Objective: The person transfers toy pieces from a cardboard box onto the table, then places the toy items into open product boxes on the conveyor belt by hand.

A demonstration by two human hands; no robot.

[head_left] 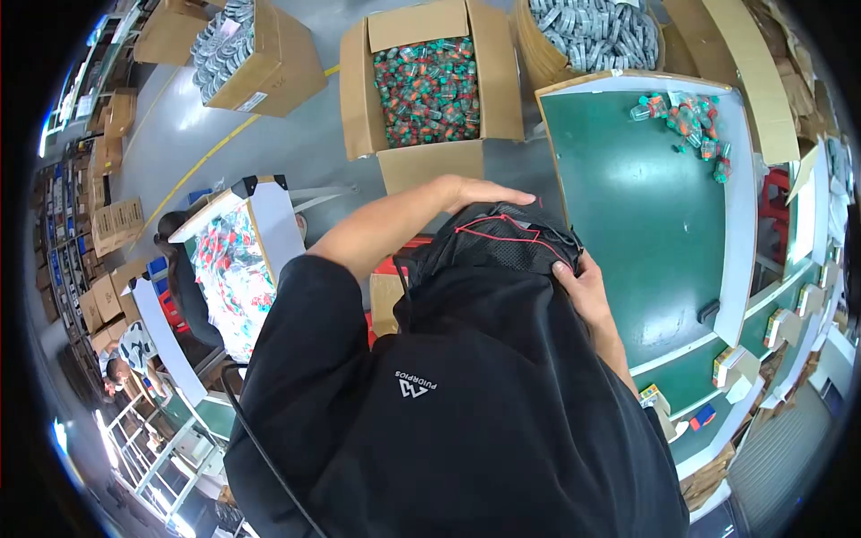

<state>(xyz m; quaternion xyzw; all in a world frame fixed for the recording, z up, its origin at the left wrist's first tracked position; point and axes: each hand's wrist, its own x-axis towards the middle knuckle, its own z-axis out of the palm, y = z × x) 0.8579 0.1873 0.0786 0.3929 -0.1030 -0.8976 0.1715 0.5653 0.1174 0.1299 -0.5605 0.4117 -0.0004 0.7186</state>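
Head view: left hand [480, 192] lies open, flat along the black mesh bag [498, 238]. Right hand [585, 285] holds the bag's side edge.

We wear a loose black top [502, 421] with a small white angular logo and lettering [414, 386] on it. Our left sleeve [309, 314] is black and ends near the elbow, and a thin black cable [271, 466] runs down our left side.

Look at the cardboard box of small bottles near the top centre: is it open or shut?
Open: the cardboard box has its flaps spread outward, and the small bottles inside show.
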